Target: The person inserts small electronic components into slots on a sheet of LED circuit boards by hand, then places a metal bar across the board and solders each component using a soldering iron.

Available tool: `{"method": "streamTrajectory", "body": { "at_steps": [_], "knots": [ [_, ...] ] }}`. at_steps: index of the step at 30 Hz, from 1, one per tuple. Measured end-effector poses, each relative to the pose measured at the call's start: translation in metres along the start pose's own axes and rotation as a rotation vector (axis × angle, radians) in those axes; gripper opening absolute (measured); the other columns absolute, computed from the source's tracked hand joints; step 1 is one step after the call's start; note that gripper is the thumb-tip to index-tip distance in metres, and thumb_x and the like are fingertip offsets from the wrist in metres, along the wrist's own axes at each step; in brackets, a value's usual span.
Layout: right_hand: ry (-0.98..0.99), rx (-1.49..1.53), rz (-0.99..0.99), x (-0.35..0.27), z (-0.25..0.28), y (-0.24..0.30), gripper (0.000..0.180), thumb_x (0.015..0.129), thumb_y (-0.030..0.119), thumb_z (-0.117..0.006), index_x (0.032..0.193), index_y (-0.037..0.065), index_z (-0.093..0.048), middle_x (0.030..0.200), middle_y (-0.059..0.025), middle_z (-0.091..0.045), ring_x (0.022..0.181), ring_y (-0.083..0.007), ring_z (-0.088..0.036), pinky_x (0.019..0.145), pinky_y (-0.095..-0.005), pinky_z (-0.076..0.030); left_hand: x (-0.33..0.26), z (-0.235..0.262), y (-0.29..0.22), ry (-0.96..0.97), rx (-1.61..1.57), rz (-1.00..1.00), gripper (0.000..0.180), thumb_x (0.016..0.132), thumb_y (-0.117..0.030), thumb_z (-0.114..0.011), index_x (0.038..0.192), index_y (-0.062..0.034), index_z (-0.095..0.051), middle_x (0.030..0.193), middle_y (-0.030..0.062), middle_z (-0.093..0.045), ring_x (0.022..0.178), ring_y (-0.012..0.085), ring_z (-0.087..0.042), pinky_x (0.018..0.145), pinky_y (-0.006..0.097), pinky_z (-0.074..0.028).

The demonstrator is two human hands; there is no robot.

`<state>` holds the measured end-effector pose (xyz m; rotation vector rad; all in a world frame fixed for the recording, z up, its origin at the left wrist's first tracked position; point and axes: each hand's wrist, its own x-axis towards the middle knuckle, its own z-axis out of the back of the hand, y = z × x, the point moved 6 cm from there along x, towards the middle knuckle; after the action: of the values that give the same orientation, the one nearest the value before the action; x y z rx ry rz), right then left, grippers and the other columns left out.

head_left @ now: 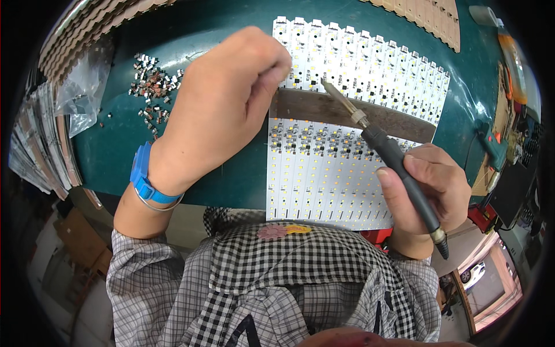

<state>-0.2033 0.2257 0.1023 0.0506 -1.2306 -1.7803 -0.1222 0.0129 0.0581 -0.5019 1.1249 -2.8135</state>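
My right hand (433, 185) is wrapped round the dark handle of a soldering iron (393, 156). The iron points up and left, its tip over the upper part of a white LED circuit board panel (324, 188). Over the panel's upper left edge, my left hand (231, 87) is closed in a pinch; anything between its fingertips is hidden. Narrow strips side by side make up the panel, with white connectors along its far edge. A dark flat bar (312, 108) lies across its middle. A heap of small connectors (153, 81) lies left of my left hand.
The green table mat (231, 173) lies beneath everything. Stacked strips (40, 139) and a clear plastic bag (87, 92) occupy the left side. Brown scallop-edged boards (425, 17) rest at the back. On the right are a green-handled tool (492, 147) and an orange-and-clear packet (514, 69).
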Motion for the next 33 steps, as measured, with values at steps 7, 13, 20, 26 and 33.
{"method": "streamTrajectory", "body": {
  "at_steps": [7, 13, 20, 26, 33],
  "knots": [
    [0.161, -0.076, -0.01, 0.005, -0.015, 0.004, 0.036, 0.069, -0.003, -0.084, 0.09, -0.002, -0.055, 0.074, -0.0154, -0.063, 0.06, -0.0209, -0.062, 0.052, -0.0305, -0.048, -0.005, -0.007, -0.001, -0.066, -0.041, 0.023, 0.011, 0.08, 0.004, -0.071, 0.087, -0.0026, -0.066, 0.09, 0.0057, -0.069, 0.051, 0.0058, -0.043, 0.046, 0.021, -0.035],
    [0.204, -0.1, -0.007, 0.007, -0.022, 0.002, 0.034, 0.069, -0.003, -0.084, 0.089, -0.002, -0.055, 0.066, -0.0128, -0.062, 0.056, -0.022, -0.063, 0.049, -0.0302, -0.048, -0.003, -0.007, 0.001, -0.036, 0.037, -0.037, 0.011, 0.077, 0.0, -0.073, 0.086, -0.004, -0.068, 0.093, 0.0073, -0.074, 0.05, 0.0086, -0.047, 0.047, 0.023, -0.04],
    [0.211, -0.125, 0.013, 0.009, -0.023, 0.005, 0.035, 0.069, -0.002, -0.085, 0.088, 0.0, -0.056, 0.068, -0.0148, -0.064, 0.056, -0.0228, -0.064, 0.048, -0.03, -0.048, 0.005, -0.007, 0.001, 0.025, 0.076, -0.054, 0.01, 0.076, 0.0, -0.074, 0.084, -0.0046, -0.07, 0.088, 0.0059, -0.073, 0.05, 0.0109, -0.051, 0.047, 0.024, -0.041],
    [0.169, -0.139, 0.05, 0.01, -0.025, 0.007, 0.033, 0.066, 0.002, -0.088, 0.084, 0.001, -0.06, 0.066, -0.0124, -0.064, 0.055, -0.0228, -0.065, 0.046, -0.0294, -0.049, 0.007, -0.008, -0.001, 0.003, 0.061, -0.029, 0.009, 0.074, 0.002, -0.074, 0.08, -0.0034, -0.07, 0.083, 0.0051, -0.071, 0.051, 0.0118, -0.053, 0.047, 0.024, -0.04],
    [0.145, -0.154, 0.073, 0.011, -0.024, 0.008, 0.031, 0.065, 0.006, -0.089, 0.081, 0.001, -0.063, 0.064, -0.0099, -0.064, 0.052, -0.0215, -0.064, 0.043, -0.0282, -0.049, 0.012, -0.01, -0.002, 0.048, 0.097, -0.062, 0.009, 0.072, 0.004, -0.073, 0.077, -0.0012, -0.068, 0.077, 0.0053, -0.067, 0.054, 0.0157, -0.057, 0.049, 0.026, -0.043]
  ]
}}
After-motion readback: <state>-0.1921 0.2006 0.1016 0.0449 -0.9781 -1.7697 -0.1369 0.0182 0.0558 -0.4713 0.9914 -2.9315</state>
